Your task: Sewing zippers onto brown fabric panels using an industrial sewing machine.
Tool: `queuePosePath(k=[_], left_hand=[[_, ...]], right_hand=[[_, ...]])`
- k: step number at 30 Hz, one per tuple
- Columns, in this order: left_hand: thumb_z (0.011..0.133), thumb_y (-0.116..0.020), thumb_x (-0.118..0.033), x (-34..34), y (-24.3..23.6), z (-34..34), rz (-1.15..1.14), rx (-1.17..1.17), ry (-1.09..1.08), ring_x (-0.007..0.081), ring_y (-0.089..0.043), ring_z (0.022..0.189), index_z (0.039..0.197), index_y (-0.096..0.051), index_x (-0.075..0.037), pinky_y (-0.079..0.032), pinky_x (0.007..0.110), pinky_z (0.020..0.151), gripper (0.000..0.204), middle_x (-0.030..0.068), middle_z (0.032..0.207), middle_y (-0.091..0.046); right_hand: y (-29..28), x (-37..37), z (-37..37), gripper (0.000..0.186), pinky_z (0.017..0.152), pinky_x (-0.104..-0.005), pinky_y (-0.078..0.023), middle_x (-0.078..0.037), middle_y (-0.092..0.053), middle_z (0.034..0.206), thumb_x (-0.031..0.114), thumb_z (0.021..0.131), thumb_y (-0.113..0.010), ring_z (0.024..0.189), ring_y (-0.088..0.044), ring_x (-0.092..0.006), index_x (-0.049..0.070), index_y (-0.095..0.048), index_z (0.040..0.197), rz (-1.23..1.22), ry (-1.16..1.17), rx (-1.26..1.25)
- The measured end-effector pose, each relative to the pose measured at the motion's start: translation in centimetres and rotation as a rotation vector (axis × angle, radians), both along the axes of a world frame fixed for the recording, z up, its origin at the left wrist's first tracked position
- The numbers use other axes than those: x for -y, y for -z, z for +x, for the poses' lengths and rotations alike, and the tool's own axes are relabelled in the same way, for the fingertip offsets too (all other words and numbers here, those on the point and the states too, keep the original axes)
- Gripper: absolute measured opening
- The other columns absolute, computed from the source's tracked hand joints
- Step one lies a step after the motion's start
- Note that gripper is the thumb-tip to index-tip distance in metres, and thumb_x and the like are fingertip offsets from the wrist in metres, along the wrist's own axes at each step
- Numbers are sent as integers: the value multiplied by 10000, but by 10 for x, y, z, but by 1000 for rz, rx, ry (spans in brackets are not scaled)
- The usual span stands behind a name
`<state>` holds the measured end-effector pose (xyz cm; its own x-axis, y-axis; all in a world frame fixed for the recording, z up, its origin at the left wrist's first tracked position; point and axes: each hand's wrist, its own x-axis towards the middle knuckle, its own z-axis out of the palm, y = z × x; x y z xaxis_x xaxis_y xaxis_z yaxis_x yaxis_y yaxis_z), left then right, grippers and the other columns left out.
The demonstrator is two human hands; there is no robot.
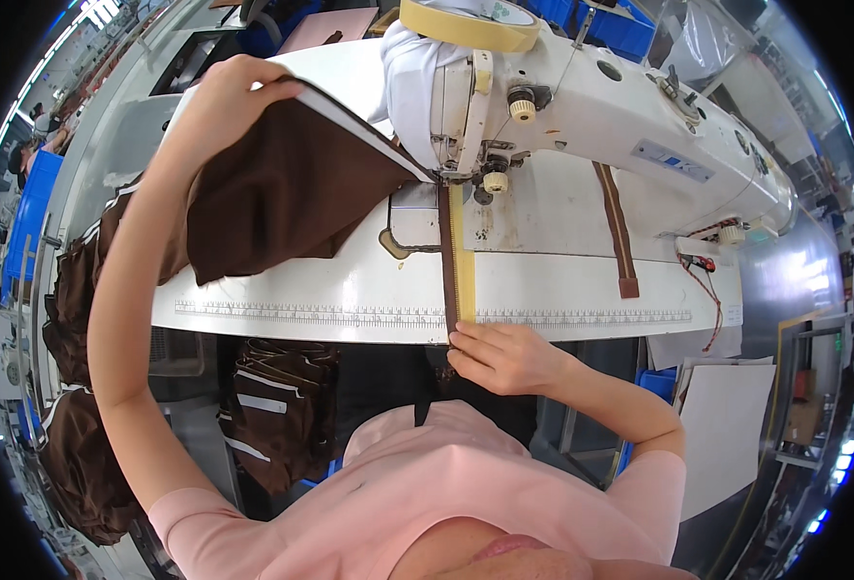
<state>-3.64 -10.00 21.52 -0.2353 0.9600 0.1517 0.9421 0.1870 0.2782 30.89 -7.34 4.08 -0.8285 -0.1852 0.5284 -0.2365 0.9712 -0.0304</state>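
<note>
My left hand (pixel 238 101), raised at the far left of the table, pinches the upper corner of a dark brown cloth panel (pixel 287 188). A white strip (pixel 350 124) edges this panel, running from my fingers to the needle area of a white sewing machine (pixel 591 116). My right hand (pixel 504 358) is at the table's front edge, its fingers closed on the near end of a brown zipper (pixel 449 261) with gold-coloured teeth. The zipper runs straight back under the machine's presser foot. Along its right side lies a yellow strip (pixel 467 275).
A printed ruler (pixel 350 313) runs along the front of the white table (pixel 282 290). Right of the needle lies another brown zipper strip (pixel 618 232). Red-handled snippers (pixel 700 262) lie farther right. A yellow tape roll (pixel 471 27) tops the machine. Brown cloth pieces (pixel 277 406) hang below the table.
</note>
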Motion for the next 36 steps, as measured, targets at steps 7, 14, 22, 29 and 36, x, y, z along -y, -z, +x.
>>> queuePosePath(k=[7, 14, 22, 29, 36], left_hand=[[649, -653, -92, 70, 67, 125, 303, 0, 771, 170, -562, 595, 805, -672, -68, -452, 299, 558, 158, 13, 662, -563], [654, -642, -80, 89, 141, 154, 239, 196, 745, 156, -454, 509, 882, -646, -2, -394, 280, 488, 240, 24, 671, -485], [687, -660, -71, 80, 138, 147, 172, 261, 744, 165, -461, 497, 851, -654, -22, -393, 277, 474, 171, 28, 665, -506], [730, -692, -89, 73, 124, 147, 124, 374, 702, 223, -549, 584, 797, -621, -40, -440, 321, 545, 110, 54, 656, -542], [789, -700, -201, 69, 111, 139, -81, 401, 706, 277, -594, 666, 848, -631, -39, -483, 381, 615, 185, 93, 704, -590]], right_hand=[[2, -4, 4, 166, 696, -280, -532, -118, -647, 899, 116, 721, -620, 899, -645, -248, 8, -629, 846, -21, -44, -4], [1, -2, 3, 171, 683, -273, -530, -114, -641, 841, 123, 674, -607, 880, -648, -252, 11, -625, 802, -33, -41, 20], [-1, -5, 2, 139, 664, -247, -513, -91, -649, 888, 111, 724, -616, 905, -646, -217, 36, -654, 834, 10, -30, 64], [6, -1, 4, 169, 637, -249, -484, -72, -646, 876, 142, 712, -611, 889, -642, -206, 45, -641, 847, -17, -64, 5], [6, -4, 1, 145, 604, -254, -479, -46, -638, 871, 189, 767, -664, 802, -633, -181, 65, -638, 838, -172, -138, -15]])
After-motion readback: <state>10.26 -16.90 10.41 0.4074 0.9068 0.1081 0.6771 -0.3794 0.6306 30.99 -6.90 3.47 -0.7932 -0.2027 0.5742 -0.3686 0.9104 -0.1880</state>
